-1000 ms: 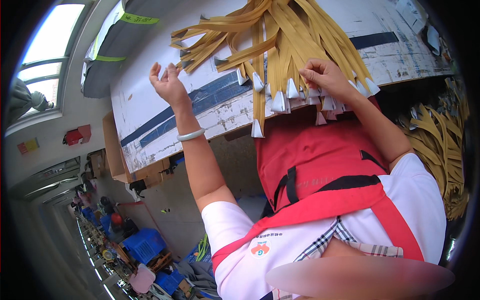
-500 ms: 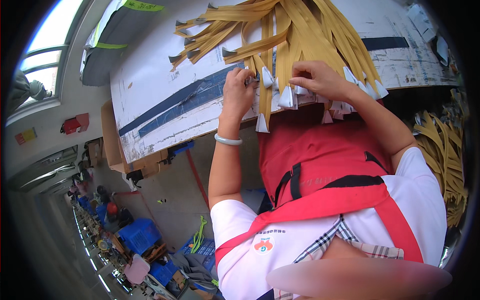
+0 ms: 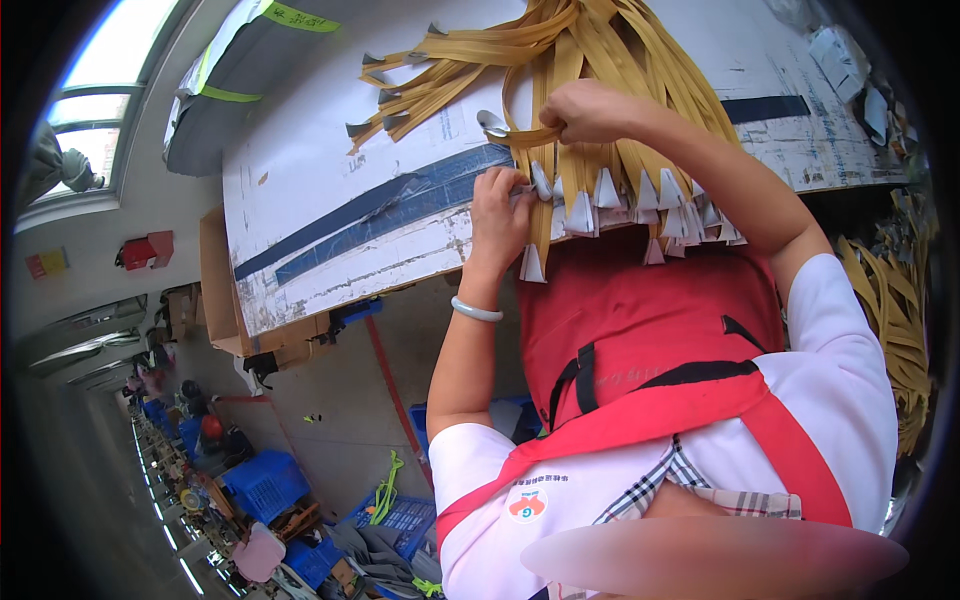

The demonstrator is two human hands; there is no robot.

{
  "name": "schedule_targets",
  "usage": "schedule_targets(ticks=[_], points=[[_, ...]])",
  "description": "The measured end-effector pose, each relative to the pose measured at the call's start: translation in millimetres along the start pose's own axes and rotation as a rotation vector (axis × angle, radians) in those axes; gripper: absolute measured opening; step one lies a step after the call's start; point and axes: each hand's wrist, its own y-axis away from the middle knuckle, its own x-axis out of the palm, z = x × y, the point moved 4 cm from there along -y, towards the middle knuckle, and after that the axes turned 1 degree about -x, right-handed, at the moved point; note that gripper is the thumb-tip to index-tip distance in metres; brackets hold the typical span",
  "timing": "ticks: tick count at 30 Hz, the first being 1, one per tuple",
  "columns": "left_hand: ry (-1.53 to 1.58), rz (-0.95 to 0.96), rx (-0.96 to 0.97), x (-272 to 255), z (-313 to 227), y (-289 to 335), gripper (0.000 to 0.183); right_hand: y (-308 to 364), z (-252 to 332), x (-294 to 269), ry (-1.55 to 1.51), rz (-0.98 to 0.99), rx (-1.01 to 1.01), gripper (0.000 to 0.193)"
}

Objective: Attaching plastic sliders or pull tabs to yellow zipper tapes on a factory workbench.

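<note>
A bundle of long yellow zipper tapes (image 3: 640, 90) fans over the table, many of them ending in white or grey folded tabs. My right hand (image 3: 592, 110) is closed on one tape, whose loose end points left and carries a grey-white tab (image 3: 492, 123). Lower and to the left, my left hand (image 3: 498, 218) pinches a small pale piece at its fingertips, beside a white tab (image 3: 541, 181). More white tabs (image 3: 580, 214) hang along the table's near edge, under my right forearm. What the left fingers grip is mostly hidden.
The white, scuffed table (image 3: 330, 180) bears dark blue tape strips (image 3: 375, 213). Grey pieces with neon edges (image 3: 225, 95) stand at the far left. A cardboard box (image 3: 222, 290) sits by the left edge. More yellow tapes (image 3: 890, 310) hang at right; blue crates (image 3: 265, 485) stand on the floor.
My right hand has moved up and left and now grips a yellow zipper tape, bending it. My left hand has shifted slightly down and right, still pinched.
</note>
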Motion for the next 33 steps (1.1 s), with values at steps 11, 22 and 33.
schedule_targets(ticks=[11,22,33], points=[[0.098,-0.076,0.061,3.4,7.1,-3.0,0.02,-87.7,-17.1,-76.8,-0.188,-0.794,-0.09,0.042],[0.777,-0.018,-0.138,-15.8,22.4,-0.2,0.016,30.5,38.8,44.2,-0.99,-0.057,-0.167,0.018],[1.319,0.146,-0.151,-3.3,-26.2,-24.3,0.008,60.3,34.1,4.3,-1.122,-0.095,-0.31,0.021]])
